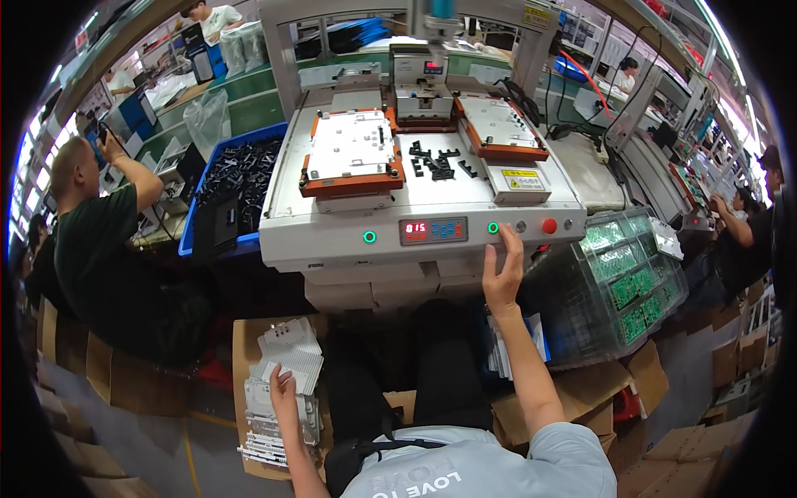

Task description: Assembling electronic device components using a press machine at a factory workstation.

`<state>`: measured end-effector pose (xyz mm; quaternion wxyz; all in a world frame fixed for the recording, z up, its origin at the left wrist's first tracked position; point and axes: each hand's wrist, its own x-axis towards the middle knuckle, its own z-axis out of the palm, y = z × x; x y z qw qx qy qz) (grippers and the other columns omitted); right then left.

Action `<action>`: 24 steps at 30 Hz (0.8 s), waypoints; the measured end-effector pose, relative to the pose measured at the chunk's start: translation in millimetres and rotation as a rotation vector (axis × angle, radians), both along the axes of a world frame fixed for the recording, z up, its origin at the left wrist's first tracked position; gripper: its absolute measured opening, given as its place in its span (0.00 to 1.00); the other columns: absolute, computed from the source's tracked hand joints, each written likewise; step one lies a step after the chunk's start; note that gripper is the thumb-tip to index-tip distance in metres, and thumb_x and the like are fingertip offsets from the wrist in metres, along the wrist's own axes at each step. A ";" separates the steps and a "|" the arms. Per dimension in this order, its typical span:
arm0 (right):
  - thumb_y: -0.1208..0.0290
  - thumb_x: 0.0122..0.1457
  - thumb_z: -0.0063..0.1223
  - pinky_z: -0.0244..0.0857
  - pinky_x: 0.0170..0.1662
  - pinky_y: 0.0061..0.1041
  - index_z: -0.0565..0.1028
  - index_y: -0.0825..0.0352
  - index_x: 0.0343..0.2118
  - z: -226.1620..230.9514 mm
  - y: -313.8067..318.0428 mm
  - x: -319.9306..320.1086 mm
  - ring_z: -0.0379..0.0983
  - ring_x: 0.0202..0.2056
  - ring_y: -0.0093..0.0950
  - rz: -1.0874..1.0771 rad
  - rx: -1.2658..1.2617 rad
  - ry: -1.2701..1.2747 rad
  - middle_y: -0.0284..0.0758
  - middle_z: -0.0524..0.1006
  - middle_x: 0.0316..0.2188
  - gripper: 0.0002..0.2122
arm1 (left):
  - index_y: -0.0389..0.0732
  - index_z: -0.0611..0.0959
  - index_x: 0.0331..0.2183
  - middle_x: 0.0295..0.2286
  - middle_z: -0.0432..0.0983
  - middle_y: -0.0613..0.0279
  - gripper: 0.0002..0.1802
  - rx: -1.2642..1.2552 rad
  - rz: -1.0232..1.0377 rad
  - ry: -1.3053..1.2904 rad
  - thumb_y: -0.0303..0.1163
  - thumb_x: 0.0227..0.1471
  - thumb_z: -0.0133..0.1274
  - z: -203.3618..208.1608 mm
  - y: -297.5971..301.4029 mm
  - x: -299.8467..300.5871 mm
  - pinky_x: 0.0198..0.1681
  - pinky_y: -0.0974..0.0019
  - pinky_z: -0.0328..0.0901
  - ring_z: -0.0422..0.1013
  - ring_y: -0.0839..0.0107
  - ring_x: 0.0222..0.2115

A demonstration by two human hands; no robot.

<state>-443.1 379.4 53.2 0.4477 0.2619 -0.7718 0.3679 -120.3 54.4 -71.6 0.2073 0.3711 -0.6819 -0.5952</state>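
Note:
My right hand [504,278] is raised to the front of a white bench machine [332,249]. Its fingers stretch up to the green-lit button [493,227] right of the red digital display; whether they press it I cannot tell. My left hand [283,392] hangs over a cardboard box by my left leg, fingers apart and slightly bent. Stacked white flat panels [290,353] lie just under and beside that hand, and none is plainly gripped. Two orange-edged fixtures carry a left white plate [349,141] and a right white plate [496,124] on the machine top.
Small black plastic parts [433,162] lie between the fixtures. A blue bin [193,224] of black parts stands left of the machine. Clear trays with green circuit boards [635,290] stand at right. A red knob [549,225] sits on the panel. A co-worker [108,224] sits at left.

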 end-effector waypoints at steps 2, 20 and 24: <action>0.81 0.56 0.48 0.59 0.53 0.35 0.70 0.70 0.46 13.2 -4.1 4.5 0.67 0.49 0.40 -0.064 -0.047 -0.026 0.41 0.73 0.44 0.13 | 0.45 0.68 0.54 0.40 0.70 0.62 0.25 0.073 0.042 0.004 0.35 0.54 0.51 1.4 -11.8 10.8 0.43 0.68 0.63 0.67 0.72 0.39; 0.55 0.56 0.49 0.66 0.42 0.39 0.77 0.69 0.31 136.3 -203.2 -204.3 0.73 0.37 0.46 -0.019 0.224 -0.633 0.48 0.78 0.31 0.18 | 0.43 0.70 0.53 0.42 0.70 0.59 0.24 0.027 0.037 -0.091 0.31 0.53 0.50 -22.5 3.3 33.5 0.41 0.71 0.63 0.66 0.72 0.39; 0.57 0.55 0.50 0.66 0.42 0.38 0.77 0.70 0.31 123.3 -200.0 -216.9 0.74 0.37 0.45 -0.062 0.216 -0.462 0.48 0.78 0.31 0.17 | 0.42 0.71 0.52 0.42 0.70 0.59 0.23 0.066 0.061 -0.127 0.31 0.53 0.51 -15.3 3.3 36.6 0.40 0.69 0.64 0.66 0.71 0.39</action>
